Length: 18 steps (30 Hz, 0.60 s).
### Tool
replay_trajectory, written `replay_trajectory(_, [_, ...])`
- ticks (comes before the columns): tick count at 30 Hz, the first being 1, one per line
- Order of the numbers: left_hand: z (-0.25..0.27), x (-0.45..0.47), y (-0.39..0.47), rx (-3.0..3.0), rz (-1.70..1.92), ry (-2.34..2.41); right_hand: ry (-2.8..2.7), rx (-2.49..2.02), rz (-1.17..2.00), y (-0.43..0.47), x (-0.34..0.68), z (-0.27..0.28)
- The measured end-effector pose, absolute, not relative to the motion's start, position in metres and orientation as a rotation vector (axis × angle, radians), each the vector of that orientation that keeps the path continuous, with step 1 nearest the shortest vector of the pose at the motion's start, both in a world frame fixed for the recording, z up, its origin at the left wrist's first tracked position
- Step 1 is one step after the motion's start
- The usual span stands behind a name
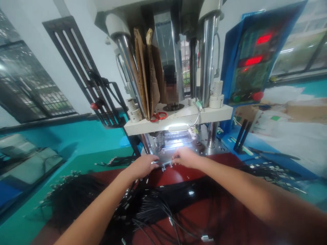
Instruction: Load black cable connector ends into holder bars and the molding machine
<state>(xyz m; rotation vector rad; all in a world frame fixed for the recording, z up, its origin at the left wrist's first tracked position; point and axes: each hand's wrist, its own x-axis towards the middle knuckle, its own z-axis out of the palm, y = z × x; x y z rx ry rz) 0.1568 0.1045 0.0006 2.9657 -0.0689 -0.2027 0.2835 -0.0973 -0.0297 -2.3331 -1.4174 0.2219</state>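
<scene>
At the front of a press's lit metal bed point(176, 139), my two hands work close together. My right hand point(187, 158) pinches the end of a small pale plastic piece with short prongs point(167, 165), which looks like a moulding sprue. On the other side, my left hand point(145, 165) is closed, thumb against fingers, near the piece's left end. A small shiny bit shows at those fingertips, too small to name. Below both hands, black cables point(155, 204) with small metal connectors lie on the dark red table point(204, 173).
The press's white plate point(178, 117) hangs above my hands, with red-handled scissors point(158, 117) and cardboard point(146, 75) on it. A blue control box point(251, 58) stands right. More cables lie left point(74, 194) and right point(270, 173). A person point(170, 85) shows behind the clear panel.
</scene>
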Motion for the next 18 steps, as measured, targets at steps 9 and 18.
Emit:
replay_trajectory(9, [-0.02,0.165,0.1,2.919,-0.207,-0.045,-1.517,-2.219,0.129,-0.113,0.272,-0.019])
replay_trajectory(18, [-0.015,0.169,0.092,2.899,-0.249,-0.056,-1.547,-2.211,-0.007,-0.133,0.24,0.002])
